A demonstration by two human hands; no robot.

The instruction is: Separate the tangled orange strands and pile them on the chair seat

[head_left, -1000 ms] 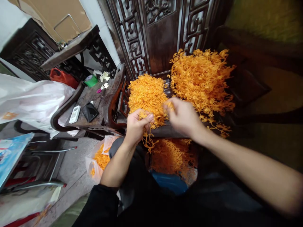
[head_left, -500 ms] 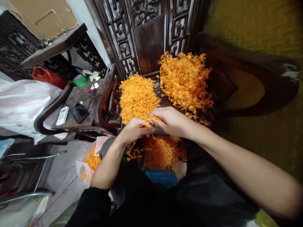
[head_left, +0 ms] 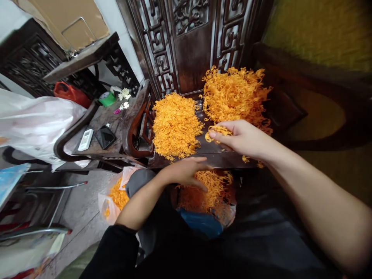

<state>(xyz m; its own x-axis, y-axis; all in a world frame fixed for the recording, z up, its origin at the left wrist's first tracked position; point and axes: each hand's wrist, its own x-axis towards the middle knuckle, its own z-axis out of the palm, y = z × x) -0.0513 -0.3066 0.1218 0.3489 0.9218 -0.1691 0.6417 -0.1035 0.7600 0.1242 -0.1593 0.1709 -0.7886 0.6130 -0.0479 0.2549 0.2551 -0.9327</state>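
Two heaps of orange stringy strands lie on a dark wooden seat (head_left: 215, 154): a dense left heap (head_left: 176, 124) and a looser right heap (head_left: 235, 97). My right hand (head_left: 242, 137) hovers over the seat between them, fingers closed on a small orange clump (head_left: 218, 131). My left hand (head_left: 187, 172) hangs flat with spread fingers just past the seat's front edge, holding nothing, above a third mass of orange strands (head_left: 209, 190) in a bag below.
A carved dark wood panel (head_left: 188, 42) stands behind the seat. To the left, a wooden side table (head_left: 116, 124) holds a phone (head_left: 105, 136), a white remote (head_left: 86, 139) and small flowers. White plastic bags (head_left: 35, 124) lie at far left; another bag of orange strands (head_left: 116, 197) sits on the floor.
My hands, which met over one clump at the seat's edge, have parted. The left hand has opened and dropped below the edge; the right has lifted away to the right with a clump.
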